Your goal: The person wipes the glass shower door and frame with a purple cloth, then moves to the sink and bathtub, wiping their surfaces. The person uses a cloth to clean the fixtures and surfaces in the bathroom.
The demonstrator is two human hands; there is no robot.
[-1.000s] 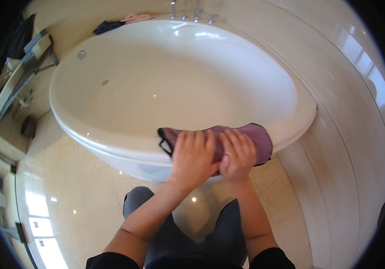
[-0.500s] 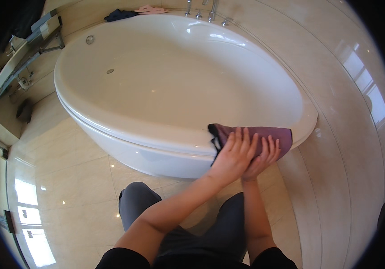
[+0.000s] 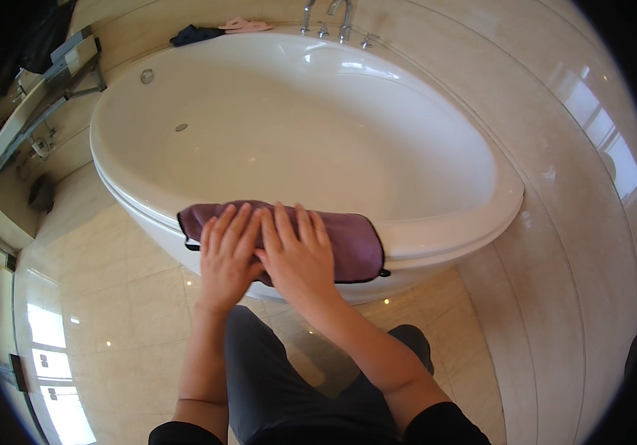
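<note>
A purple cloth point(image 3: 352, 241) with black edging lies draped over the near rim of a white bathtub point(image 3: 437, 236). My left hand point(image 3: 223, 263) rests flat on the cloth's left part, fingers stretched out toward the tub. Beside it, my right hand point(image 3: 300, 256) lies flat on the middle of the cloth, its fingers extended too. The two hands nearly touch at the thumbs. Past my right hand the cloth spreads on along the rim, and its lower edge hangs down over the tub's outer side. What lies beneath the palms is hidden.
Chrome taps point(image 3: 340, 22) stand at the tub's far edge. Dark slippers point(image 3: 196, 35) and pink slippers point(image 3: 244, 25) are on the far ledge. A washbasin point(image 3: 18, 122) is at the left. My knees point(image 3: 255, 341) are close to the tub above the tiled floor point(image 3: 136, 319).
Both hands and the cloth have moved left along the near rim, from its right end toward the middle. The cloth now lies more spread out, and the hands are side by side rather than overlapping.
</note>
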